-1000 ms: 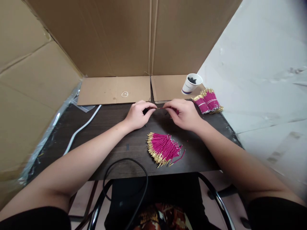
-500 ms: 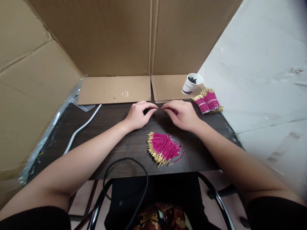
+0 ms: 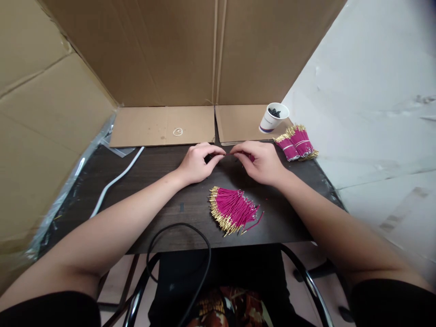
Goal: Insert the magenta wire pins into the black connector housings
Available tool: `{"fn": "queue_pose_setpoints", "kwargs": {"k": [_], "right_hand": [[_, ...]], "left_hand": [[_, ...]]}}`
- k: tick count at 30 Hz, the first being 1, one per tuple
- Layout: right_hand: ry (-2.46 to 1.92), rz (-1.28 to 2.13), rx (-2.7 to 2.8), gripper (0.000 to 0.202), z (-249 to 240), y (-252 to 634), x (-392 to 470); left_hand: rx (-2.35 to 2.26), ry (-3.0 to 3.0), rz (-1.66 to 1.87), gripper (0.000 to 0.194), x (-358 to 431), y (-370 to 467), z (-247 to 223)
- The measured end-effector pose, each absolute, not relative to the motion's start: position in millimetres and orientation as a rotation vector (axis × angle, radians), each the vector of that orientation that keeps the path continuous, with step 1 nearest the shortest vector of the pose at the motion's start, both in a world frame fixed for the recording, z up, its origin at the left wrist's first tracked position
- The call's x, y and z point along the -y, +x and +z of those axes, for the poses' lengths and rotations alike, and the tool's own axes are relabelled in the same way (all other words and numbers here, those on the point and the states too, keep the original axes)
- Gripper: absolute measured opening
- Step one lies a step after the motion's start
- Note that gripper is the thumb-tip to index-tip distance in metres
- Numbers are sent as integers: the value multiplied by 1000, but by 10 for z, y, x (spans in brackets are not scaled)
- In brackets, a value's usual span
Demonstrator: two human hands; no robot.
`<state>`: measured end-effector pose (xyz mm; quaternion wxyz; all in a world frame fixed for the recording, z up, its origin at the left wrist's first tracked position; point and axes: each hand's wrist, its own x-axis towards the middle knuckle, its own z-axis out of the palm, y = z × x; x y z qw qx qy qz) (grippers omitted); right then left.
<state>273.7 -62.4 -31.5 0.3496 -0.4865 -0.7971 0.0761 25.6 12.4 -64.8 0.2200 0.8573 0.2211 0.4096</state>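
Observation:
My left hand [image 3: 201,162] and my right hand [image 3: 258,162] face each other above the dark table [image 3: 163,200], fingertips a small gap apart. A thin reddish wire spans that gap, pinched at its right end by my right hand. More magenta wires show partly under my right palm. The left fingertips are closed at the wire's other end; some small dark thing shows within that hand, too hidden to name. Nearer my body lies a fanned pile of magenta wires [image 3: 231,209] with gold tips, one wire apart at its right.
A paper cup [image 3: 270,122] of small black pieces stands on cardboard [image 3: 238,125] at the back right. Beside it lie banded magenta wire bundles [image 3: 299,143]. A white loop [image 3: 177,131], a pale cable [image 3: 114,181] and a black cable [image 3: 180,224] are further left.
Both hands hold nearly the same pose, with the wire still between them. The whole view has shifted very slightly.

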Motion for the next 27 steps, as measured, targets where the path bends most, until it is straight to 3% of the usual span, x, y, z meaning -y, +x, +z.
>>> {"fn": "queue_pose_setpoints", "kwargs": {"k": [23, 27], "right_hand": [[-1289, 271, 2032, 30, -295, 2713, 640], [-1303, 275, 1997, 27, -286, 2722, 641]], "left_hand": [[-660, 2373, 1105, 16, -116, 252, -666], [-686, 2283, 1101, 30, -108, 259, -673]]}}
